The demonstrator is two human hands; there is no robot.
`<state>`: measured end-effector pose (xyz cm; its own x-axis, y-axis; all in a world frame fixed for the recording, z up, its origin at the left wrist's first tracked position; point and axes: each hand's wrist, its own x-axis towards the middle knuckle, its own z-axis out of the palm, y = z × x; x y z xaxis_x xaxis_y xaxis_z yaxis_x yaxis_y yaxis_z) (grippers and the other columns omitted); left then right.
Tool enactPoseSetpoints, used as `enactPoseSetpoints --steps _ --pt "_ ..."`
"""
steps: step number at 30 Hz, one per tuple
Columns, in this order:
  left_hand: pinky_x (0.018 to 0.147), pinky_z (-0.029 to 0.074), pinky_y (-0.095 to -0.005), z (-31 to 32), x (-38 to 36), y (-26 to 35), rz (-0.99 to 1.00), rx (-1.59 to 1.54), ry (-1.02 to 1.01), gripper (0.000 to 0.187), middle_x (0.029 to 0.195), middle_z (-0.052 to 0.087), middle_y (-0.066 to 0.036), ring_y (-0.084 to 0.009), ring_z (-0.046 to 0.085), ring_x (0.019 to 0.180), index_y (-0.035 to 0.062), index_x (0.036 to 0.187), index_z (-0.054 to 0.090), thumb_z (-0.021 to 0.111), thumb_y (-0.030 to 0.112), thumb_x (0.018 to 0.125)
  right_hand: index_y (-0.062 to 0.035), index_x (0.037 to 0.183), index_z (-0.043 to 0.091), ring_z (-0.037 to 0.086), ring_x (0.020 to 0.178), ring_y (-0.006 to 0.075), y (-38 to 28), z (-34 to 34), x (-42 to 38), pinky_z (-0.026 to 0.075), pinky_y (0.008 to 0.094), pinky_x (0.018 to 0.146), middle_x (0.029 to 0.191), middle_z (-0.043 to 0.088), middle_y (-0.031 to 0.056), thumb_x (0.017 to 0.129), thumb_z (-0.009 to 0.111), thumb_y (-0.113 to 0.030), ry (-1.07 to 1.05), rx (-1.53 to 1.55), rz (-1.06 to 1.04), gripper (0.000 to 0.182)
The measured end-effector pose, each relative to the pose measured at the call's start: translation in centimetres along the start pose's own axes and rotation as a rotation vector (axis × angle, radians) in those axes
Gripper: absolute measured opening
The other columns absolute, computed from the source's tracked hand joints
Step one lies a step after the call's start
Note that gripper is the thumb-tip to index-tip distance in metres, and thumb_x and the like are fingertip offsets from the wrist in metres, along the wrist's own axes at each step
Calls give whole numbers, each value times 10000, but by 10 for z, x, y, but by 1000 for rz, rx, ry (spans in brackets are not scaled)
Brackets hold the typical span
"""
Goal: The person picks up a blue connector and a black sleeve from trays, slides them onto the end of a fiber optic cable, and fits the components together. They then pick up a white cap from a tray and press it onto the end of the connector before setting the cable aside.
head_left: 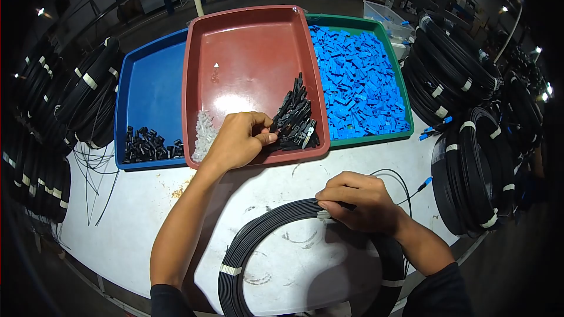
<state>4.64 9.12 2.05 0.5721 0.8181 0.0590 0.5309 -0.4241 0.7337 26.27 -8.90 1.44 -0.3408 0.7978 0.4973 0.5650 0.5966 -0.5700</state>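
My left hand (242, 138) reaches into the red tray (252, 35), its fingers pinched at the edge of a pile of slim black plastic connector parts (296, 118). What lies between the fingertips is mostly hidden. A heap of small clear-white pieces (204, 135) sits left of that hand in the same tray. My right hand (359, 201) is closed at the top of a coil of black cable (258, 223), fingers curled round the cable beside a white tape band. From near this hand a loose cable end runs out to a blue connector (425, 184).
A blue tray (155, 70) with short black sleeves (150, 145) stands left; a green tray (405, 105) full of blue connector pieces (358, 82) stands right. Taped black cable coils (88, 94) line the left side, more coils (470, 170) the right. The white table (135, 229) carries everything.
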Motion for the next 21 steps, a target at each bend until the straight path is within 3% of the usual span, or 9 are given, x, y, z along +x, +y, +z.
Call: enactPoseSetpoints --steps 5,9,12,14,15,18,21 --pt "615 428 -333 5 -1 3 39 23 -69 195 676 619 -79 -129 518 638 -36 871 696 673 137 958 -25 948 724 703 803 248 -1 1 0 586 348 706 897 700 92 853 747 -48 6 -10 -6 100" --pt "624 443 -341 9 -3 3 95 -9 -81 218 716 658 -93 -134 541 653 -41 902 702 659 159 977 -26 930 729 701 791 244 -1 2 0 589 350 711 891 701 90 836 752 -38 16 -36 -5 98" --pt "652 468 -331 9 -10 9 126 6 -67 223 764 680 -85 -135 582 689 -37 987 713 656 178 988 -23 915 732 699 776 247 -2 2 -1 585 348 704 884 699 91 830 751 -33 23 -45 -4 87" --pt "687 490 -307 11 -19 14 191 -124 22 233 792 680 -65 -118 610 730 -31 1091 708 654 174 993 -19 915 733 699 772 250 0 3 -2 581 346 698 882 700 95 834 749 -34 35 -25 -8 84" --pt "704 495 -285 9 -23 15 147 -165 -27 280 824 679 -45 -103 619 766 -26 1195 684 645 175 1004 -15 916 735 700 767 253 1 3 -2 578 343 693 879 701 99 837 746 -34 43 -5 -7 81" --pt "648 500 -293 16 -36 12 277 -307 114 303 747 674 -87 -118 624 682 -22 1198 694 654 182 977 -7 923 737 702 771 256 2 4 -3 571 341 685 884 706 110 847 741 -33 58 32 2 80" --pt "720 523 -281 16 -57 16 251 -349 129 310 883 708 -81 -114 649 766 -7 1248 683 646 148 982 -3 928 739 705 781 256 0 3 -4 569 343 691 891 711 117 854 737 -33 63 46 14 80"
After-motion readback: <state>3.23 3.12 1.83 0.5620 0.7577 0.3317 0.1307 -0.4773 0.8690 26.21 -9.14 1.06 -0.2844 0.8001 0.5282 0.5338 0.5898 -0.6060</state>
